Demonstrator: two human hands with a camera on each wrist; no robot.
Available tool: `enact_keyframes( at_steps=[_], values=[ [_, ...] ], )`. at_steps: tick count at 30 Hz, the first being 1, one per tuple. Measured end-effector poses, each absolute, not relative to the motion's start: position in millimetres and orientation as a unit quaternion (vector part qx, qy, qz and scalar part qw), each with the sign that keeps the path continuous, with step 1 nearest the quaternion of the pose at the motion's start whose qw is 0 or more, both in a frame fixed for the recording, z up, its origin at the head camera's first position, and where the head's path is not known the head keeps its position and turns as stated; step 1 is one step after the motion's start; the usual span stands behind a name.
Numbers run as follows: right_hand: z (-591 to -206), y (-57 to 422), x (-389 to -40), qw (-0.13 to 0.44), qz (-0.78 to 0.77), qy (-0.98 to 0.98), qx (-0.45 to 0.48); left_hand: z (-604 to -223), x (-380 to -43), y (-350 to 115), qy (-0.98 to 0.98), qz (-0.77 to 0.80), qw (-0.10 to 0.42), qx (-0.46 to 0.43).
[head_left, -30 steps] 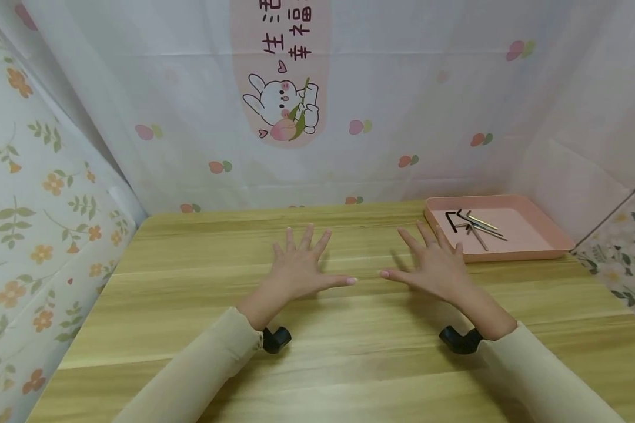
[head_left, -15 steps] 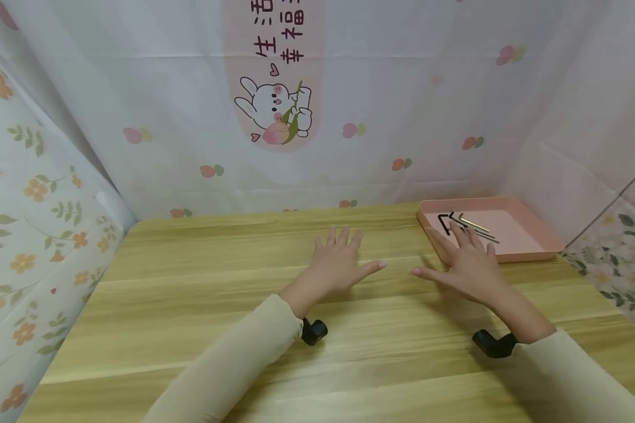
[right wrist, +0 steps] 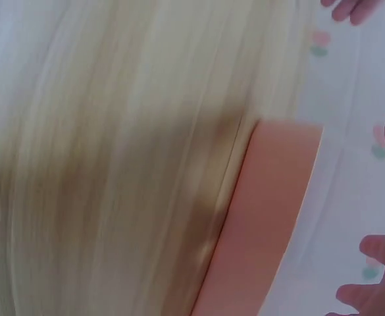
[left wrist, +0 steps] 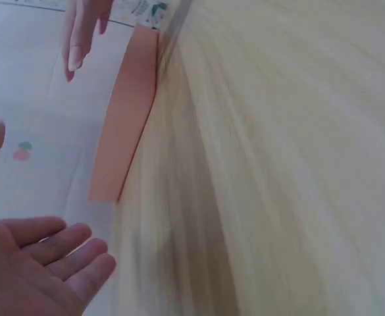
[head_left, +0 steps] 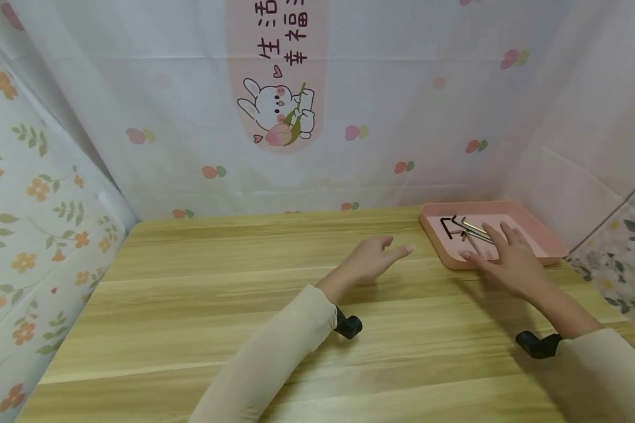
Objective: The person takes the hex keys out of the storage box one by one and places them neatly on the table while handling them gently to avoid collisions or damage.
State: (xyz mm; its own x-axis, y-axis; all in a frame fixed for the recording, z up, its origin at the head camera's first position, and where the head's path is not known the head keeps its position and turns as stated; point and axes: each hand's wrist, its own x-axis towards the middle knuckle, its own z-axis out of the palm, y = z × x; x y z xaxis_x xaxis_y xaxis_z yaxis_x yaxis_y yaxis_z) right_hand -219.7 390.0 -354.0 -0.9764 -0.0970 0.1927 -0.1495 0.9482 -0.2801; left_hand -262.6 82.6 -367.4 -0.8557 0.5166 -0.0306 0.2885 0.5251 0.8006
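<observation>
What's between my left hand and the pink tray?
Just bare wood-grain tabletop: the head view shows nothing lying on the stretch from the left hand to the pink tray.

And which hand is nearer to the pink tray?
Right. The right hand is above the near edge of the pink tray; the left hand is apart, to its left.

Several L-shaped keys (head_left: 471,231) are laid in the left part of a pink tray (head_left: 436,243), which is set at the far right of the wooden tabletop (head_left: 217,282). The right hand (head_left: 514,267) is held, fingers spread, over the tray's near edge; the left hand (head_left: 371,257) is held left of the tray, thumb pointed towards it. A white cloth (head_left: 402,76) is hung behind.
</observation>
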Motion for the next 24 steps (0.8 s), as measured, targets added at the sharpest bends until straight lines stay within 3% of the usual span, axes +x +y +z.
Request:
enact_keyframes(
  at_steps=[4,10,17,24],
  values=[
    [-358.3,412.6,-223.7,0.068,0.169,-0.983,0.033,-372.7,-265.1,102.6,0.844,0.489,0.123,0.181],
    [-367.8,441.9,-226.7,0.089,0.178,-0.980,0.009,-377.3,-264.3,134.2,0.794,0.591,0.112,0.083],
    [-369.1,464.8,-228.4,0.099,0.185,-0.977,-0.025,-381.2,-265.9,156.8,0.773,0.621,0.101,0.076],
    [-371.2,478.8,-231.5,0.093,0.210,-0.971,-0.065,-386.0,-263.8,179.3,0.755,0.633,0.150,0.088]
  ],
)
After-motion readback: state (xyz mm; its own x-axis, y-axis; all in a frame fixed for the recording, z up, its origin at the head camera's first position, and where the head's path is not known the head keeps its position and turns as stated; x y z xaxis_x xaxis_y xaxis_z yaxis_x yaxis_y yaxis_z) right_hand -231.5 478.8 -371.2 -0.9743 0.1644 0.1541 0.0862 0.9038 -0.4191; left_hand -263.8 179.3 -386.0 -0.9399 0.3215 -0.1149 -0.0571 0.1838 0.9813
